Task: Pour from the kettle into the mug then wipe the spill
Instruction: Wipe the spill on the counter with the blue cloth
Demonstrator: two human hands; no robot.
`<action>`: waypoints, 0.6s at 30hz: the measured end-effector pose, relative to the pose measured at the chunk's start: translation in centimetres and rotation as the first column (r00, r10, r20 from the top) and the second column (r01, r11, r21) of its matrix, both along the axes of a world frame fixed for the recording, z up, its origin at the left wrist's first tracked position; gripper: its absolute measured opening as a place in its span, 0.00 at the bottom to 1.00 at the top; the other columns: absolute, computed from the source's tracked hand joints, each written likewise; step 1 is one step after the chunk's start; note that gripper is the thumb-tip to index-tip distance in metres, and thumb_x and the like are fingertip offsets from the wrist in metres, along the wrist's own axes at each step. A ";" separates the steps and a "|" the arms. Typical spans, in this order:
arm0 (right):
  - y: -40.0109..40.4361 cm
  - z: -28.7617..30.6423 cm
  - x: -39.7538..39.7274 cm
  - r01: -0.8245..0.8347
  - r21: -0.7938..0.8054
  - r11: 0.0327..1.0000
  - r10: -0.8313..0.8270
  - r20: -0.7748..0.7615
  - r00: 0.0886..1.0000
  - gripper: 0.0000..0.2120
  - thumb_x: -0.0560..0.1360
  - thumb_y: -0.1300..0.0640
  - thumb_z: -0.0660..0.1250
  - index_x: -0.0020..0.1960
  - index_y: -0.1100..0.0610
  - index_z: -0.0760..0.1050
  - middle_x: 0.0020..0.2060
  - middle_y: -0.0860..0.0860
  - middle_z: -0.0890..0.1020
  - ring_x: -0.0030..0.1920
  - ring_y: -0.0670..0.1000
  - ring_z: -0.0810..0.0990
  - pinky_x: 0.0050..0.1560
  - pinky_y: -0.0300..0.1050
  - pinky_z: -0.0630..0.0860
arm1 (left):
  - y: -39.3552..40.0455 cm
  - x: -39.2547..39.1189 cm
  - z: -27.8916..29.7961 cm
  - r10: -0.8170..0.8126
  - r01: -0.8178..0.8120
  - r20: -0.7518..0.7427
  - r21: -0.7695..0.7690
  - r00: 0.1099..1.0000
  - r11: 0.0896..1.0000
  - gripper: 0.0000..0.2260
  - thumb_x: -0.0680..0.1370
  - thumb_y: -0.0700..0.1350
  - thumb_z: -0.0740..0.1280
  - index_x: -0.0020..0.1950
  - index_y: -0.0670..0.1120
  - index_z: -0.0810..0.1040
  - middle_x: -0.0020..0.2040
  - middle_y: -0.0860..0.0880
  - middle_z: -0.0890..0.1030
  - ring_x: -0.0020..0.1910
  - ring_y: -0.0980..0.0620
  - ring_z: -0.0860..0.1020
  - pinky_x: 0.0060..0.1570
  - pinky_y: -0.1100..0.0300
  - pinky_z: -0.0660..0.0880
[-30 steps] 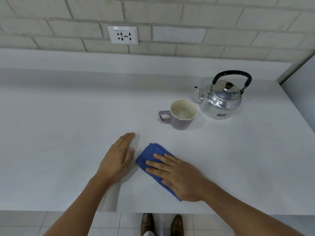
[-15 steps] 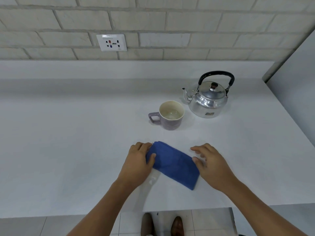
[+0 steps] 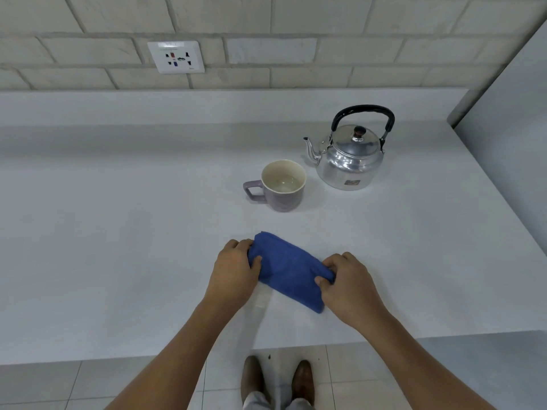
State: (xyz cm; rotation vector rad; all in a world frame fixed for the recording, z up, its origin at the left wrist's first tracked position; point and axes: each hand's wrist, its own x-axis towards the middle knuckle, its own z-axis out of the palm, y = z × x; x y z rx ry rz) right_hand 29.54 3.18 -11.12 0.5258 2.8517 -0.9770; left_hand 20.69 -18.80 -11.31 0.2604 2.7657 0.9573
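Note:
A folded blue cloth (image 3: 288, 270) lies on the white counter (image 3: 118, 232) near its front edge. My left hand (image 3: 233, 270) pinches the cloth's left end and my right hand (image 3: 346, 282) pinches its right end. Behind the cloth stands a purple mug (image 3: 281, 186) with a cream inside and a little water at the bottom, its handle pointing left. To the mug's right sits a shiny metal kettle (image 3: 350, 161) with a black handle, upright, its spout toward the mug. A faint wet streak (image 3: 262, 300) shows just below the cloth.
A brick wall with a power socket (image 3: 176, 57) runs along the back. A grey panel (image 3: 509, 143) bounds the counter on the right. The counter's front edge is just under my forearms, with tiled floor and my shoes (image 3: 278, 380) below.
My right hand lifted off the top of the cloth and took its right end. My left hand left the counter and gripped the cloth's left end. The view shifted slightly.

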 end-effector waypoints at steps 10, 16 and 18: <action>0.0 1.1 -0.6 0.097 -0.182 0.978 -0.106 -0.038 0.994 0.09 0.73 0.62 0.74 0.39 0.51 0.78 0.33 0.45 0.82 0.32 0.45 0.80 0.31 0.30 0.74 | -0.7 0.9 0.3 0.046 -0.045 -0.018 0.092 0.999 0.995 0.06 0.79 0.42 0.68 0.55 0.48 0.82 0.45 0.51 0.79 0.40 0.58 0.76 0.37 0.75 0.67; -1.1 2.9 -2.5 0.093 -0.342 0.935 -0.134 -0.098 0.986 0.10 0.72 0.59 0.77 0.41 0.45 0.81 0.36 0.42 0.85 0.40 0.37 0.82 0.35 0.26 0.75 | -2.5 1.0 0.6 0.157 -0.156 0.018 0.241 0.987 0.958 0.06 0.78 0.40 0.69 0.51 0.51 0.83 0.46 0.49 0.83 0.44 0.55 0.80 0.41 0.70 0.73; -2.1 3.6 -3.6 0.070 -0.361 0.930 -0.123 -0.127 0.984 0.09 0.72 0.58 0.77 0.42 0.45 0.82 0.37 0.41 0.85 0.40 0.37 0.82 0.37 0.26 0.75 | -3.6 0.5 1.1 0.209 -0.203 0.008 0.280 0.978 0.938 0.06 0.78 0.40 0.70 0.51 0.51 0.83 0.48 0.48 0.84 0.45 0.52 0.81 0.44 0.62 0.77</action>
